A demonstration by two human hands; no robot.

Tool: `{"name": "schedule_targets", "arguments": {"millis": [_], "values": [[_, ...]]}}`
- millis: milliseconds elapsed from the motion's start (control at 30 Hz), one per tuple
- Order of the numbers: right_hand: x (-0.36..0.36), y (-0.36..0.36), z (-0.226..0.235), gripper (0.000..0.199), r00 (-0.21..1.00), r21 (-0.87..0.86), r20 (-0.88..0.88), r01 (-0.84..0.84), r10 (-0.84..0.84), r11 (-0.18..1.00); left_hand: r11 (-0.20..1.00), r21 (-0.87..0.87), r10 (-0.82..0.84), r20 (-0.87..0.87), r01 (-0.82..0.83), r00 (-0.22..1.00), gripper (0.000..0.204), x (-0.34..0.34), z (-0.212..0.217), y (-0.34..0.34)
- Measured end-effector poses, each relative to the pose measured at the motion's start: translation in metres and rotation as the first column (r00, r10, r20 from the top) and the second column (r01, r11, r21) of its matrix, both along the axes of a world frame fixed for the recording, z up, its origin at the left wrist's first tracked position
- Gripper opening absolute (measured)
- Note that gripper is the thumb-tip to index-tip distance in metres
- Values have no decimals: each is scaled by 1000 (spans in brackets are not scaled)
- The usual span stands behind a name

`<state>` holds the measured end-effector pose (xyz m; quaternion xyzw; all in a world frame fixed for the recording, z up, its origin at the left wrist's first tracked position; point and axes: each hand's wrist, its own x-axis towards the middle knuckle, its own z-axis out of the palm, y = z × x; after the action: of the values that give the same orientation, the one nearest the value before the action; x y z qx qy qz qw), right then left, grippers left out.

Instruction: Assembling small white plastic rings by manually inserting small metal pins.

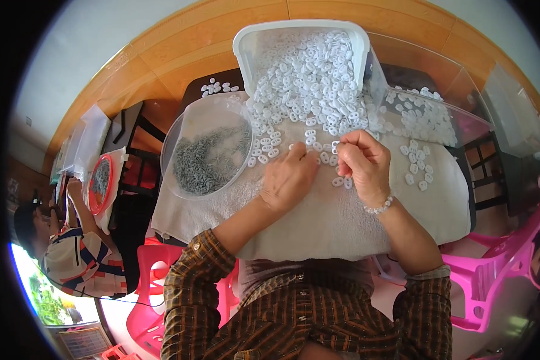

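Note:
My right hand [364, 165] pinches a small white plastic piece [335, 146], oval with two holes, between thumb and forefinger. My left hand [289, 178] is closed with its fingertips down among the loose pieces; whatever it holds is hidden. Matching white pieces [311, 133] form a short column between my hands. Others lie beside the left fingers and below the right hand. A large heap of them [309, 78] spills out of a white bin [300, 24] tipped toward me. To the left, a round clear tray [165, 150] contains many small grey screws [199, 159].
A cream towel [252, 240] covers the dark table. At right, clear plastic panels [471, 123] stand by more white pieces [423, 117]. Pink chairs [492, 276] are on both sides of me. A co-worker [81, 258] sits far left with a red-rimmed tray [94, 207].

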<state>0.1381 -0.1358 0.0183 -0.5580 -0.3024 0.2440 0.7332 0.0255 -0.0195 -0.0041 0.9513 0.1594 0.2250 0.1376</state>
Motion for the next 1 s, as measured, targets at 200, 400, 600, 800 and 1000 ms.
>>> {"name": "schedule_targets", "arguments": {"millis": [200, 400, 600, 800, 1000], "values": [[-4, -2, 4, 7, 999, 17, 17, -37, 36, 999, 976, 6, -216, 221, 220, 951, 12, -14, -13, 5], [-11, -6, 10, 4, 997, -11, -26, -78, 77, 997, -234, -908, 142, 321, 347, 936, 20, -25, 11, 4], [-13, -7, 9, 3, 991, -31, -51, -129, 127, 991, -375, -842, 106, 376, 387, 921, 21, -25, 5, 18], [-16, -3, 8, 3, 977, -69, -106, -192, 184, 979, -344, -869, 107, 341, 357, 934, 17, -25, 9, 15], [-17, 0, 6, 3, 981, -47, -117, -160, 153, 986, -429, -856, 134, 257, 289, 957, 17, -24, 11, 18]]}}
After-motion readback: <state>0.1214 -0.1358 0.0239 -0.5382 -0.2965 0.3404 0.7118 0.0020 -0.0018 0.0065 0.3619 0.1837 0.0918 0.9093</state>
